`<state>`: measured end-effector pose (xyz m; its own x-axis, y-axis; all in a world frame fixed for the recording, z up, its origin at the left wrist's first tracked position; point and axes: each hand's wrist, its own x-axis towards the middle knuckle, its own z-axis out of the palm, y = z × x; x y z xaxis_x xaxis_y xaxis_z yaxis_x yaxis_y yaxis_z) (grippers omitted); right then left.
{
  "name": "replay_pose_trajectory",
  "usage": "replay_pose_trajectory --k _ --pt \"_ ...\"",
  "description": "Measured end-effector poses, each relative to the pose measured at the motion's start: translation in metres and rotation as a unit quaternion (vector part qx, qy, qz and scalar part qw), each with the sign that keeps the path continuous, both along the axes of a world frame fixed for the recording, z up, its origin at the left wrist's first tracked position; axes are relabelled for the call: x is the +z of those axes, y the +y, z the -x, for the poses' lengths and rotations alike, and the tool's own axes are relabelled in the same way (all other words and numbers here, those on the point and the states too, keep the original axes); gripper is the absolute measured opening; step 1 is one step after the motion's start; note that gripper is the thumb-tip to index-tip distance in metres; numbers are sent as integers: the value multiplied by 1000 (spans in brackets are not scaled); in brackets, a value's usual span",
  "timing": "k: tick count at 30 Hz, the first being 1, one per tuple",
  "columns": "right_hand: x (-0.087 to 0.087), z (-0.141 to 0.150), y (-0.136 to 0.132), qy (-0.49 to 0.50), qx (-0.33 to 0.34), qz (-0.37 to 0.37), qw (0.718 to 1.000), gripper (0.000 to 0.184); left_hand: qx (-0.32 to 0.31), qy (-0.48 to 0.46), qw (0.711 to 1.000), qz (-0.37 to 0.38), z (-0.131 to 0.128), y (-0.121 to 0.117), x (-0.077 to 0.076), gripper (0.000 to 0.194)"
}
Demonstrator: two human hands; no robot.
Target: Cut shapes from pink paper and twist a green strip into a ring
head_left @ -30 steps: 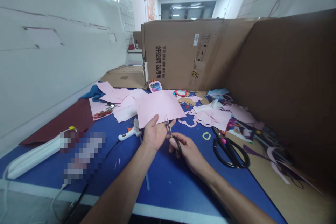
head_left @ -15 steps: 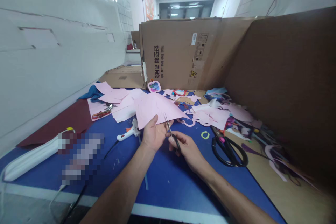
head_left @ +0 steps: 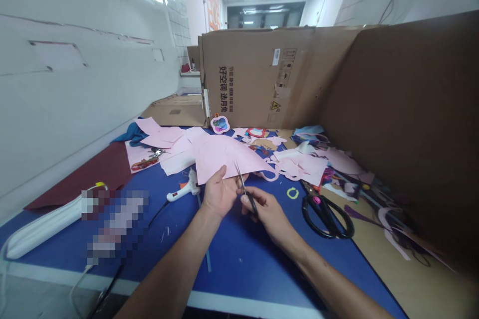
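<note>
1. The pink paper (head_left: 224, 159) is held up over the blue table (head_left: 239, 269), pinched by the left hand (head_left: 220, 193) to keep it still.
2. The right hand (head_left: 264, 209) curls its fingers around small scissors (head_left: 244, 190), with the tips at the paper's edge.
3. Big black scissors (head_left: 325, 219) lie nearby.

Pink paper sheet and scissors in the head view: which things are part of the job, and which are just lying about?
In use: pink paper sheet, left hand, right hand, small black-handled scissors.
Lying about: white glue gun, large black-handled scissors, pink paper offcuts.

Pink paper sheet (head_left: 224, 161), small scissors (head_left: 245, 194)
</note>
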<state>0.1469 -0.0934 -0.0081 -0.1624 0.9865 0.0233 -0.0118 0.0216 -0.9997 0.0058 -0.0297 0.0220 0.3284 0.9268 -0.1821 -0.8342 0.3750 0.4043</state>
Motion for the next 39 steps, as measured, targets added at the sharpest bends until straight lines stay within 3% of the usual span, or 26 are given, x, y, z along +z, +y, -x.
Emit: replay_pose_trajectory --k 17,30,39 --pt "1 0 1 -1 -7 0 1000 59 -16 9 1000 -6 0 -2 -1 50" --pt "7 -1 1 -6 -7 10 1000 65 9 -8 1000 19 -2 -5 6 45" --pt "5 -3 1 -15 3 4 1000 63 35 -16 999 -3 -3 -4 3 47"
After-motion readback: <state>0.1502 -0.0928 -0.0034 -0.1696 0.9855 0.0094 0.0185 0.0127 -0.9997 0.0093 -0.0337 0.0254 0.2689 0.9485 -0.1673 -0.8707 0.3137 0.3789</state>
